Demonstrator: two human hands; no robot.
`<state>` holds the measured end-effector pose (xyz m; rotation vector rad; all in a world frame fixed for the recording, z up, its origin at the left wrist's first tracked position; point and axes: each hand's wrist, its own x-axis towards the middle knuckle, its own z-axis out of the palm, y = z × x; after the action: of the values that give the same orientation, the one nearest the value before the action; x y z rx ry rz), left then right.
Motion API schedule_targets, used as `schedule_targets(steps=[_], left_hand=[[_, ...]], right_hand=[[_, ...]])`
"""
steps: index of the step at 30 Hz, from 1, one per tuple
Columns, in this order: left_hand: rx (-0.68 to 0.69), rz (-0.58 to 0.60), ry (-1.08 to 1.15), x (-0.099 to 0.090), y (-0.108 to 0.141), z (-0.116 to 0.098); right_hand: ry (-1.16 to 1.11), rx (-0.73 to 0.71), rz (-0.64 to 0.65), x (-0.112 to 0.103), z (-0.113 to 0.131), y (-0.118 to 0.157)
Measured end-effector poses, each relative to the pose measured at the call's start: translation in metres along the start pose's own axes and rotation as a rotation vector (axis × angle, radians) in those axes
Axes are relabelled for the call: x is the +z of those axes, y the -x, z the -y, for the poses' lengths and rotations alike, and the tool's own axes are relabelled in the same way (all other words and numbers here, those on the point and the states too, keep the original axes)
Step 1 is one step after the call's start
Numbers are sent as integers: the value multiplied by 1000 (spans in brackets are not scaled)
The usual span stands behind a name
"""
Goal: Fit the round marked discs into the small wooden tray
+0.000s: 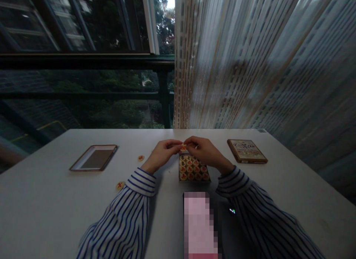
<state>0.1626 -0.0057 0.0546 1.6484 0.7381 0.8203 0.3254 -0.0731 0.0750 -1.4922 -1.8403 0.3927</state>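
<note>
A small box (pixel 194 181) holds rows of round wooden pieces (pixel 190 169) with red and black characters. Above its far left corner, a round piece with a red character (pixel 183 147) is between the fingertips of both hands. My left hand (pixel 163 153) pinches it from the left, fingers closed. From the right, my right hand (pixel 204 150) reaches over the box's far part with its fingers pinched at the same piece, hiding some pieces beneath. One loose piece (pixel 141 158) lies left of my left hand, and another piece (pixel 120 185) lies beside my left sleeve.
An open shallow tray or lid (pixel 101 169) lies on the white table (pixel 50 192) at the left. A closed decorated box (pixel 247 151) is at the right. A phone-like object with a blurred screen (pixel 198 225) lies near the front, between my forearms.
</note>
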Motion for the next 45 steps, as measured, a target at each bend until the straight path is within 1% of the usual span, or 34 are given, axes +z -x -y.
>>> schedule_targets(steps=[4, 10, 19, 24, 27, 35, 41, 45], left_hand=[[-60, -19, 6, 1, -1, 3], [-67, -21, -24, 0, -2, 8], [-60, -8, -38, 0, -1, 6], [-54, -33, -26, 3, 0, 8], [-58, -50, -27, 3, 0, 8], [-76, -14, -47, 0, 1, 2], [-69, 6, -42, -3, -1, 4], [-74, 18, -35, -5, -1, 5]], right_hand=[[111, -25, 30, 1, -1, 1], [174, -102, 120, 3, -4, 0], [277, -140, 115, 3, -5, -1], [251, -175, 144, 3, -2, -2], [256, -170, 145, 3, 0, -2], [250, -185, 135, 1, -3, -2], [243, -194, 111, 1, -2, -2], [254, -182, 125, 1, -2, -2]])
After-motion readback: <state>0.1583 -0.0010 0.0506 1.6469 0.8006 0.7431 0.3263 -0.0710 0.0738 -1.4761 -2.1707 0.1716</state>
